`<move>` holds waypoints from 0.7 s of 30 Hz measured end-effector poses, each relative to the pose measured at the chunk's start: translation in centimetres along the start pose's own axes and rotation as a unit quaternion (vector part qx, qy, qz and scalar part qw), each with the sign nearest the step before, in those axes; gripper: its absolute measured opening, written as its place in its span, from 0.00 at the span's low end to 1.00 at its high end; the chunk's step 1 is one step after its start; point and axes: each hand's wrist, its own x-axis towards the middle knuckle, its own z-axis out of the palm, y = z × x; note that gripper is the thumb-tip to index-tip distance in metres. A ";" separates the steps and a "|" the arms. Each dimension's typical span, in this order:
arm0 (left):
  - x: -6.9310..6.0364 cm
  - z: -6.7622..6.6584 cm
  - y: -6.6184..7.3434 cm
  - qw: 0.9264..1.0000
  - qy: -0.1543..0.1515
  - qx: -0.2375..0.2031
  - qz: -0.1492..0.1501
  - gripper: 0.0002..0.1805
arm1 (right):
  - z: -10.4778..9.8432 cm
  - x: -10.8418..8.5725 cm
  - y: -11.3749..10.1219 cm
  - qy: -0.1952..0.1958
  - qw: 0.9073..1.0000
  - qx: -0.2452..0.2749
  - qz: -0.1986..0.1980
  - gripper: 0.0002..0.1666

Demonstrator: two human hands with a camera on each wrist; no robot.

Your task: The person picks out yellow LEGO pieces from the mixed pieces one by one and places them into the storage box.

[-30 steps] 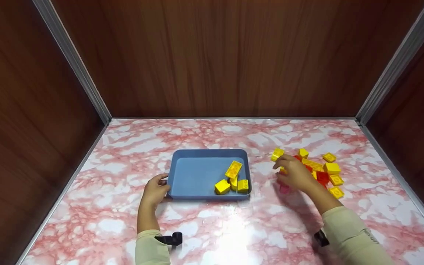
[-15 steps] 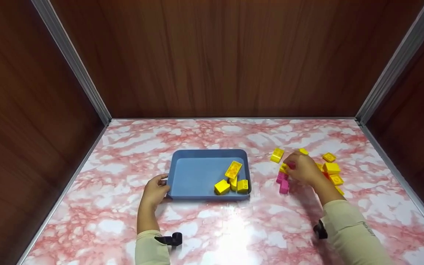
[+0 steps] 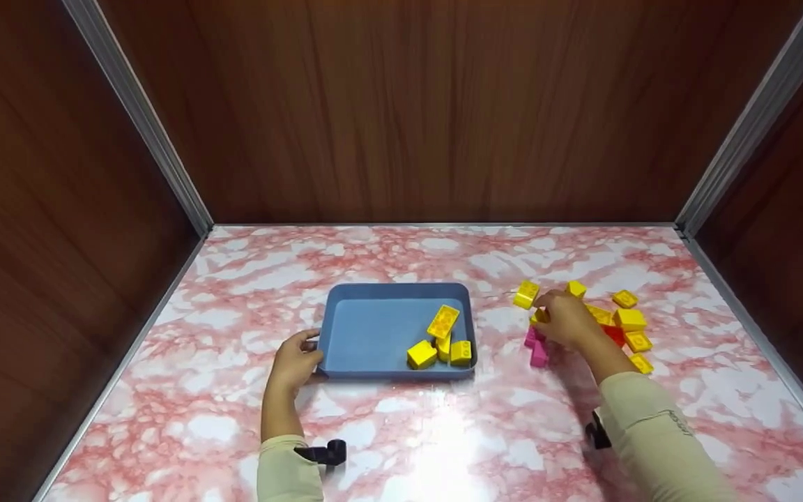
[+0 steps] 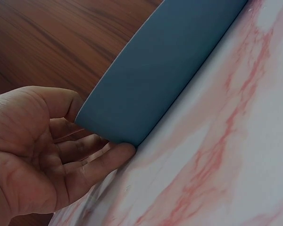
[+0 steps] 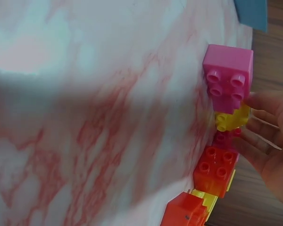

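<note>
My left hand grips the left side of a blue tray. In the left wrist view the fingers lie at the tray's corner, by its outer wall. Several yellow toy bricks lie in the tray's right part. My right hand is at the left of a brick pile, its thumb and fingers pinching a small yellow brick. Pink bricks lie against that brick, and a red brick is nearby. The right hand hides part of the pile in the head view.
Other yellow bricks and a red brick lie at the pile's right. A lone yellow brick lies just beyond the right fingers. Wooden walls enclose the marbled red-and-white table behind and at both sides.
My right hand first moved right and away over the pile, uncovering the pink bricks, then came back slightly left to the small yellow brick. The left hand and tray stay put.
</note>
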 end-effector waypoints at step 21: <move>-0.1 0.0 0.1 1.000 0.000 0.000 -0.001 0.30 | 0.1 0.2 -0.4 0.012 1.000 -0.008 0.000 0.17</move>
